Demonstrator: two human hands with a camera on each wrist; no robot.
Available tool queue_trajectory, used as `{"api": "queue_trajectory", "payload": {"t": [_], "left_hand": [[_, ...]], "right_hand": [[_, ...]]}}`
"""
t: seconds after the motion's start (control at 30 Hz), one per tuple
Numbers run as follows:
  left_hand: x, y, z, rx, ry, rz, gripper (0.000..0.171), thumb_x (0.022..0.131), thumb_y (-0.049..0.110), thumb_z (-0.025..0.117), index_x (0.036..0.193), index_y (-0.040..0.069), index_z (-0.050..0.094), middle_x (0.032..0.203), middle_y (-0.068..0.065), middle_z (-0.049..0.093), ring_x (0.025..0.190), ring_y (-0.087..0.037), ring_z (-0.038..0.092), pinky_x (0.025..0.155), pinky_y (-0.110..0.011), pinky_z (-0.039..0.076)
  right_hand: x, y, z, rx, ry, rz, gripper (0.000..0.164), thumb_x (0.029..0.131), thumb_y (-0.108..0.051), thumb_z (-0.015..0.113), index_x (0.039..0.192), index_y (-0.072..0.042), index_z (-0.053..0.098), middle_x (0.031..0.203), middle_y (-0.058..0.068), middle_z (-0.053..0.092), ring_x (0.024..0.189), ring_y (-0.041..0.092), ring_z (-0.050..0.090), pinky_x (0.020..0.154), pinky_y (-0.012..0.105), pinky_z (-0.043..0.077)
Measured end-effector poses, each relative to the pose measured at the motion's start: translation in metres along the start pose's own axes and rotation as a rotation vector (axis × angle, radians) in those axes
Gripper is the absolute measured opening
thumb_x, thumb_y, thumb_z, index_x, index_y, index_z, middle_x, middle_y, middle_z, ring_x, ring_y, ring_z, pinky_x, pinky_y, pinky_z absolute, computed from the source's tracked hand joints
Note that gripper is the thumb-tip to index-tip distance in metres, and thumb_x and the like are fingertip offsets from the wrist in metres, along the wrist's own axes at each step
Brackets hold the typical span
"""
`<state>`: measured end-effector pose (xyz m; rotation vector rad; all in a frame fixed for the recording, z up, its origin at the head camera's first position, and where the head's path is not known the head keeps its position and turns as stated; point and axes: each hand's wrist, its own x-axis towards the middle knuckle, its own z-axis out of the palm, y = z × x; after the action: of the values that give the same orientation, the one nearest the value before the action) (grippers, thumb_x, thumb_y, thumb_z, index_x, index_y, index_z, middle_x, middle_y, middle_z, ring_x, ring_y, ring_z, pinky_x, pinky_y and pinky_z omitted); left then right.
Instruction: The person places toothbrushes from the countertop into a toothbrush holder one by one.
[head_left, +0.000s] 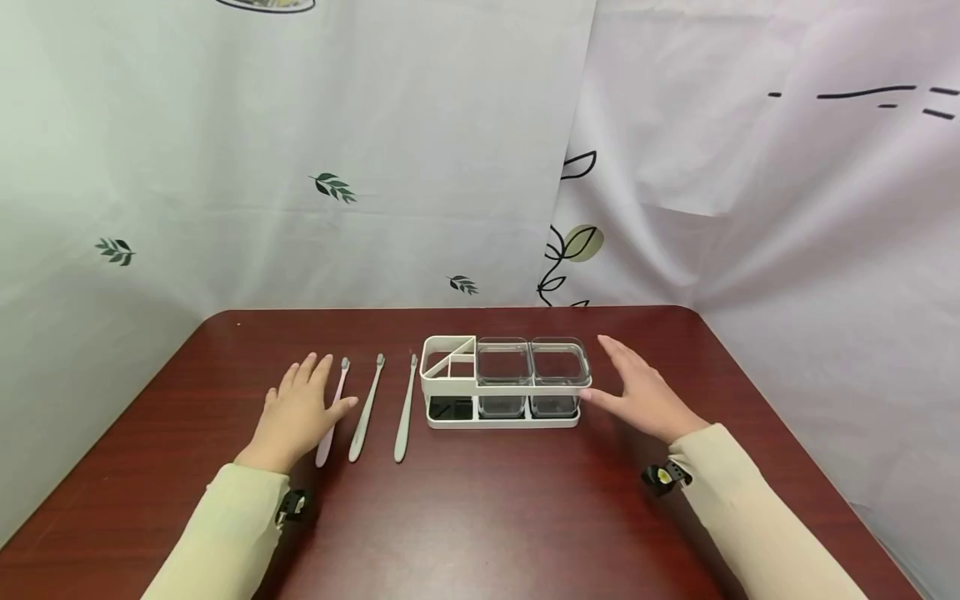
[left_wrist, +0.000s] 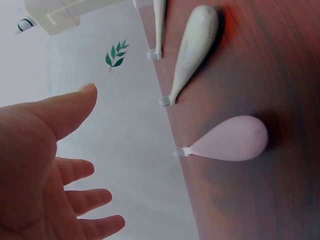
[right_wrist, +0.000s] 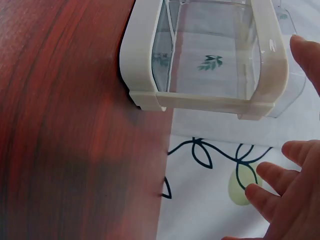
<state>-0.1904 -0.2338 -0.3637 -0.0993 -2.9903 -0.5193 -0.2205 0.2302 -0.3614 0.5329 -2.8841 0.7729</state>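
Three toothbrushes lie side by side on the table, bristle heads toward the far edge: a pink toothbrush [head_left: 325,446], a grey-green toothbrush [head_left: 361,431] and a pale green toothbrush [head_left: 403,425]. My left hand [head_left: 294,415] hovers over the pink one with fingers spread, holding nothing. To the right of the brushes stands a white toothbrush holder [head_left: 504,422] with two clear cups [head_left: 504,364] in it and a divided section at its left. Beside the holder's right end is my right hand [head_left: 645,396], fingers spread and thumb close to the rim; whether it touches cannot be told.
The dark red wooden table [head_left: 480,517] has rounded far corners. A white cloth [head_left: 420,150] with leaf prints hangs behind it and along the sides. Each wrist wears a small black camera, such as the right wrist camera [head_left: 660,478].
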Motion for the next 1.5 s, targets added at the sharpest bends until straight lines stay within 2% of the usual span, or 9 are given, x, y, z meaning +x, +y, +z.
{"api": "queue_trajectory", "payload": {"t": [0.27,0.8,1.0,1.13,1.5], "left_hand": [[0.01,-0.01,0.004,-0.078,-0.03,-0.02,0.079,0.093,0.033,0.063,0.148,-0.007,0.023,0.15,-0.035,0.021,0.136,-0.053,0.022,0.103,-0.07,0.024],[0.027,-0.02,0.011,-0.254,-0.092,-0.068,0.073,0.094,0.022,0.062,0.146,-0.012,0.023,0.145,-0.038,0.026,0.133,-0.054,0.026,0.103,-0.066,0.029],[0.035,-0.022,0.013,-0.3,-0.109,-0.101,0.07,0.094,0.019,0.061,0.146,-0.012,0.024,0.143,-0.037,0.032,0.128,-0.053,0.036,0.098,-0.063,0.038],[0.038,-0.024,0.015,-0.336,-0.11,-0.132,0.069,0.094,0.018,0.061,0.145,-0.012,0.025,0.14,-0.038,0.035,0.123,-0.051,0.043,0.093,-0.059,0.045],[0.044,-0.028,0.019,-0.382,-0.087,-0.178,0.063,0.092,0.014,0.062,0.141,-0.013,0.031,0.133,-0.038,0.042,0.117,-0.05,0.047,0.089,-0.055,0.047]], "right_hand": [[0.008,-0.001,0.005,0.054,-0.032,0.003,0.098,0.083,-0.057,0.068,0.154,-0.008,0.02,0.157,0.014,0.025,0.143,0.035,0.022,0.112,0.057,0.023],[0.012,0.002,0.011,0.126,-0.066,0.017,0.096,0.084,-0.056,0.068,0.155,-0.013,0.019,0.157,0.012,0.024,0.143,0.034,0.024,0.111,0.058,0.026],[0.014,0.003,0.013,0.154,-0.067,0.012,0.094,0.083,-0.053,0.069,0.154,-0.012,0.022,0.157,0.012,0.026,0.142,0.034,0.026,0.111,0.056,0.026],[0.014,0.003,0.015,0.162,-0.069,0.014,0.093,0.084,-0.051,0.07,0.153,-0.009,0.023,0.155,0.014,0.028,0.141,0.035,0.028,0.111,0.056,0.026],[0.013,0.003,0.018,0.219,-0.065,0.04,0.092,0.083,-0.048,0.072,0.152,-0.01,0.025,0.153,0.016,0.032,0.138,0.035,0.032,0.11,0.057,0.028]]}}
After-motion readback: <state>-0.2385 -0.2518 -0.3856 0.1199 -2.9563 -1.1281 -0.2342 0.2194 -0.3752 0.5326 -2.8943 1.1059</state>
